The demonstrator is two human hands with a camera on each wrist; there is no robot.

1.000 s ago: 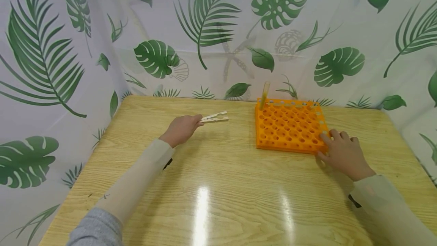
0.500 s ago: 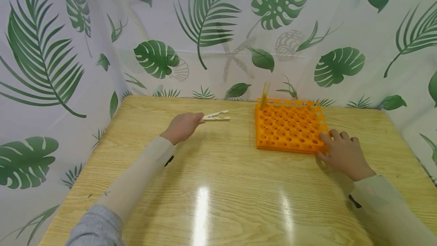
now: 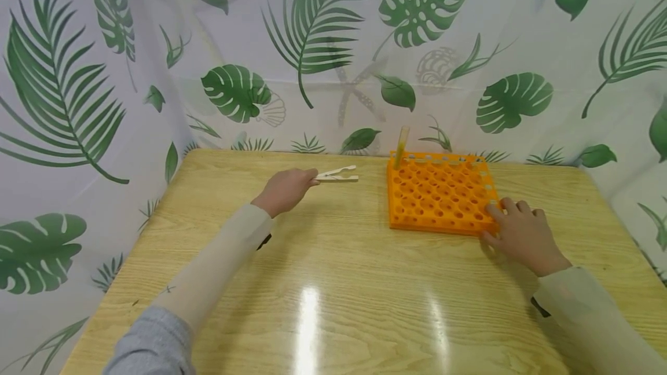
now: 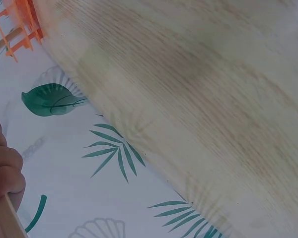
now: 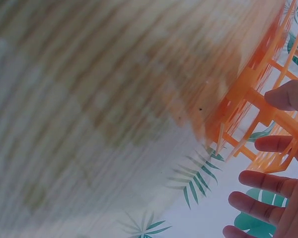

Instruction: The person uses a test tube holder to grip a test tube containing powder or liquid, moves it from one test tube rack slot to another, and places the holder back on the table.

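My left hand [image 3: 285, 190] grips the handle end of a wooden test tube clamp [image 3: 339, 176], whose spread tips point right across the table. In the left wrist view only curled fingers [image 4: 5, 168] and a strip of the clamp's wood [image 4: 9, 218] show. An orange test tube rack [image 3: 440, 227] with rows of round holes stands to the right. One glass test tube [image 3: 402, 144] with yellowish contents leans in its back left corner. At the front right corner of the rack, my right hand [image 3: 523, 236] holds on with thumb and index finger, the other fingers spread beyond it.
Everything stands on a wood-grain table [image 3: 365, 294]. A white cloth [image 3: 333, 28] printed with green leaves hangs behind the far edge and along the sides. The rack stands close to that back edge.
My left hand has moved slightly right with the test tube clamp, bringing its tips nearer the rack. The right hand and rack stay put; the head view has shifted a little.
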